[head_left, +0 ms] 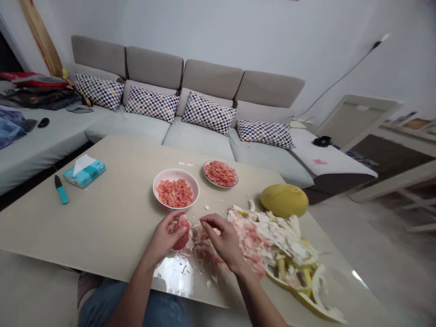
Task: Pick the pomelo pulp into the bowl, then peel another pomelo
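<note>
A red pomelo segment (181,233) sits in my left hand (166,235), its fingers and thumb wrapped round it just in front of the white bowl. My right hand (223,238) hovers to the right, over the membrane scraps (204,247), thumb and forefinger drawn together; anything pinched between them is too small to make out. Loose pomelo pulp (175,193) lies in the white bowl (195,184) beyond my left hand. Behind it on the right stands a dark-rimmed plate (218,184) heaped with more pulp (220,172).
A whole yellow pomelo (284,200) rests on the table (112,218) at right, behind a pile of white and yellow peel (282,240). Far left lie a tissue pack (85,174) and a knife (61,190) with a turquoise handle. A sofa (197,136) stands beyond the table.
</note>
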A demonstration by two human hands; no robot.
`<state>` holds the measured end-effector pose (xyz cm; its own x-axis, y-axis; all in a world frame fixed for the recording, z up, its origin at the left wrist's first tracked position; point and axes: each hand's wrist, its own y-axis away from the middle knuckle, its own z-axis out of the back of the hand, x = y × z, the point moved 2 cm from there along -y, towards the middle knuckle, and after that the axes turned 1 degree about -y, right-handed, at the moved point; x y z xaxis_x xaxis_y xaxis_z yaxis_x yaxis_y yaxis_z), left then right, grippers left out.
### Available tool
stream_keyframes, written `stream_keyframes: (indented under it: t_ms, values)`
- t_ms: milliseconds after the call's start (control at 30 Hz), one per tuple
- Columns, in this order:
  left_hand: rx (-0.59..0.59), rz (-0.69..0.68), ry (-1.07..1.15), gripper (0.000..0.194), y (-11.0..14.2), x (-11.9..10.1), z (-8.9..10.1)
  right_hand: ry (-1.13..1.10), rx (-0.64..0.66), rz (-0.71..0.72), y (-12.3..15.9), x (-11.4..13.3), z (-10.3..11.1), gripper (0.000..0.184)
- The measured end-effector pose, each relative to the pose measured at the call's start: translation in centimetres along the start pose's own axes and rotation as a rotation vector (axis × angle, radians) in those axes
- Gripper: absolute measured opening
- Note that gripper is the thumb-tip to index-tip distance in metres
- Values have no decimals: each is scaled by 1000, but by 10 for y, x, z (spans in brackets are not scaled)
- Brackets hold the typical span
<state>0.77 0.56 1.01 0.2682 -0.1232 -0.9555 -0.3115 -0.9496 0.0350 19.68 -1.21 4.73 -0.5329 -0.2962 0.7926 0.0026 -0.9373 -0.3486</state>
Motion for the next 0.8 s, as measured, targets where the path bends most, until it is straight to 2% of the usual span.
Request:
stream_keyframes:
  t_ms: [167,267,333,367,500,567,700,800]
  values:
    - [-1,52,51,73,3,-1,-6,205,123,-90,21,-36,19,19]
    - [6,76,1,75,4,-5,-10,248,62,-88,26,-38,23,21]
    - [8,77,-53,74,5,-7,-13,198,19,-57,24,-29,22,29]
    - [16,74,-76,74,5,-8,-14,159,37,-58,22,-23,20,31]
    - [78,53,-112,72,6,-8,-18,-49,203,-143,12,0,9,25]
    - [106,52,-104,72,8,-5,-19,-133,245,-170,9,6,4,24]
    - [145,50,-91,73,11,-1,-20,-282,312,-262,5,0,-7,35]
    - [112,25,-118,75,8,1,-17,-439,283,-374,6,-9,-13,40]
